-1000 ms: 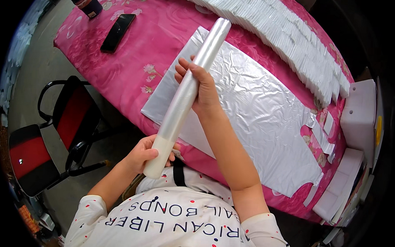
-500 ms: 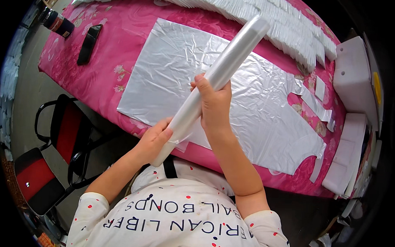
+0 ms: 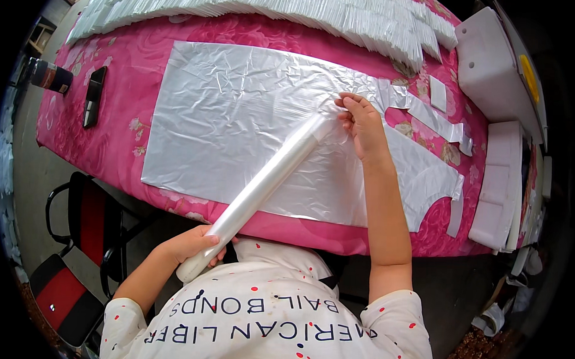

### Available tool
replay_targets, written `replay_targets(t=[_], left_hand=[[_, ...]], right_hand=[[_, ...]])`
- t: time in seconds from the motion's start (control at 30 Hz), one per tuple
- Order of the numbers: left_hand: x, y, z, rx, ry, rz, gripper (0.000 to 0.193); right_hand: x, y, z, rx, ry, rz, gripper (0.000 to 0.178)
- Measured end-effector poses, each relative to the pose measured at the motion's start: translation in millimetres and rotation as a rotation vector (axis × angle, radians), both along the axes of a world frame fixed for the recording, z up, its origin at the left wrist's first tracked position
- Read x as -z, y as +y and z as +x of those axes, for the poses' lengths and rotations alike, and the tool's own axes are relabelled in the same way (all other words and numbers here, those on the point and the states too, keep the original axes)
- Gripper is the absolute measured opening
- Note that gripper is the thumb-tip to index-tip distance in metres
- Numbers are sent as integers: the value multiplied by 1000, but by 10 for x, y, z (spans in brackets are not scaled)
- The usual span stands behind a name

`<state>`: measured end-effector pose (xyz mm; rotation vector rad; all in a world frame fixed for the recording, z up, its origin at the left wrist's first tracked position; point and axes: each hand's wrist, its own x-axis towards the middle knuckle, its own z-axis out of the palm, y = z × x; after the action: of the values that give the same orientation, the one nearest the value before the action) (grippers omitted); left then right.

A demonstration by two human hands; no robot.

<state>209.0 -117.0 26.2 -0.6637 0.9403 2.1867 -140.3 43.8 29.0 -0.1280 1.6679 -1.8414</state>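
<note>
Glossy plastic film over a floral cloth.

The roll of clear film (image 3: 257, 190) looks smooth and milky-translucent, a thin glossy plastic wound tight. The flat plastic sheet (image 3: 239, 121) beneath it is silvery, shiny and finely crinkled, catching light in creases. The tablecloth (image 3: 121, 129) is pink printed cloth with a soft satin sheen. Stacked white packets (image 3: 293, 5) along the far edge look like glossy plastic sleeves. The white blocks (image 3: 494, 66) seem matt, foam-like. The phone (image 3: 94, 95) is smooth and dark; the chair (image 3: 76, 235) has a black metal frame and red padding.
</note>
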Motion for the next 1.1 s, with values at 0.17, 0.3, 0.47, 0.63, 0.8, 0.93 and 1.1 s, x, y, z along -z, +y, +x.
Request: replay_targets(t=[0.17, 0.3, 0.47, 0.63, 0.8, 0.93, 1.1], left_hand=[[74, 8, 75, -24, -24, 51, 64], [56, 5, 68, -10, -16, 39, 63], [45, -30, 64, 36, 5, -61, 57], [-57, -85, 94, 115, -48, -104, 47], [-52, -328, 246, 312, -24, -84, 47], [-254, -455, -43, 630, 186, -421, 46], [-591, -267, -984, 752, 611, -1037, 47]], right_hand=[[-238, 17, 98, -445, 68, 337, 16], [-201, 24, 121, -602, 108, 308, 14], [-74, 133, 42, -497, 126, 275, 14], [67, 598, -576, -109, 549, 460, 14], [145, 1344, -1211, 124, 591, 521, 15], [153, 1347, -1169, 105, 566, 350, 14], [141, 774, -774, -81, 438, 225, 13]])
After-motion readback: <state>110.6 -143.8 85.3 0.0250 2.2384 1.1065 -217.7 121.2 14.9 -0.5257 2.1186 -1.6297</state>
